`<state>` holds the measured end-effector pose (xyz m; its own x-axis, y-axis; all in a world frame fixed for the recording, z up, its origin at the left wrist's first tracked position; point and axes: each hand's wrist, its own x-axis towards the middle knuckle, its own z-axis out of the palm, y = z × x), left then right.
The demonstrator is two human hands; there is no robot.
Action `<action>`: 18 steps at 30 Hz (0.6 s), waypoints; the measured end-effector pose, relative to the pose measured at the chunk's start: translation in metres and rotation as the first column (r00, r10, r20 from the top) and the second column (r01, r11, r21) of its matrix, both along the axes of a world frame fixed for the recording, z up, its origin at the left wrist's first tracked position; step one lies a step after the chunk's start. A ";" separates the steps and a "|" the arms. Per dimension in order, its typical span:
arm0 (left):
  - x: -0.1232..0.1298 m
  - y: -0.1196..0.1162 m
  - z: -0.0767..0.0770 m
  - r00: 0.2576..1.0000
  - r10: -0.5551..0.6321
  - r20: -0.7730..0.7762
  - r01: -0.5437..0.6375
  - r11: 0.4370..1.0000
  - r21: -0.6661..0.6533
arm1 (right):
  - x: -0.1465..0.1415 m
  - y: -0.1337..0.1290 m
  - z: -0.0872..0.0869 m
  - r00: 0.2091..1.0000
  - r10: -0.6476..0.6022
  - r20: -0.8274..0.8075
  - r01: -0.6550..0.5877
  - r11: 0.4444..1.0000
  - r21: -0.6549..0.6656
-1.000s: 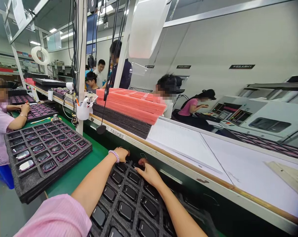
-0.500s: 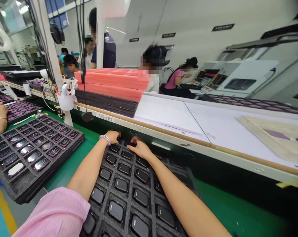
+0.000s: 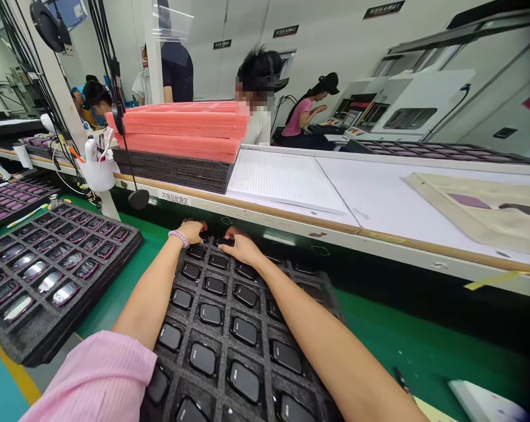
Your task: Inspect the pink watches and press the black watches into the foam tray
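A dark grey foam tray [image 3: 223, 328] lies in front of me, its compartments holding many black smartwatch bodies [image 3: 244, 380] with their dark faces up. At the tray's far edge, my left hand [image 3: 193, 231] has its fingers closed round a black watch body [image 3: 204, 236] in the last row. Just to the right, my right hand [image 3: 242, 247] pinches another black watch body [image 3: 224, 241] between thumb and fingers. The fingertips of both hands are partly hidden. A pink-and-white band circles the left wrist.
Left stands another foam tray [image 3: 71, 305] of purple-rimmed watch parts. A white-edged shelf [image 3: 265, 218] runs across beyond the hands, bearing red foam sheets [image 3: 181, 132], black sheets and paper. A dangling black disc [image 3: 139, 199] hangs nearby. A white object [image 3: 485, 401] lies at lower right. Other people sit behind.
The view has shifted slightly right and down, bringing a white object and a pen into sight at lower right. Both hands stay at the tray's far row, their grips much the same.
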<state>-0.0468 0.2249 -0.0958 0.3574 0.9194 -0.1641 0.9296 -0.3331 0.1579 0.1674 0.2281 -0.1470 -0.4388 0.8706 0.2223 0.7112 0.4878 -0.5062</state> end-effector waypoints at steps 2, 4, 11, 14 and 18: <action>0.000 0.000 0.001 1.000 0.001 -0.004 -0.001 1.000 0.000 | 0.000 0.000 0.000 1.000 0.000 0.012 0.000 1.000 0.004; 0.000 -0.001 0.001 1.000 0.001 -0.008 -0.001 1.000 0.000 | 0.000 -0.001 0.000 1.000 -0.001 0.026 0.001 1.000 0.009; 0.004 0.001 0.000 0.999 0.010 -0.047 -0.010 1.000 -0.006 | -0.003 -0.003 0.004 0.994 -0.003 0.112 0.003 1.000 0.003; 0.008 0.001 0.000 0.996 0.031 -0.088 -0.032 0.999 -0.003 | -0.005 -0.005 0.006 0.989 -0.010 0.150 0.010 1.000 0.001; 0.014 0.000 0.005 0.988 0.053 -0.143 -0.056 0.998 -0.017 | -0.012 -0.010 0.009 0.982 -0.026 0.185 0.026 1.000 0.002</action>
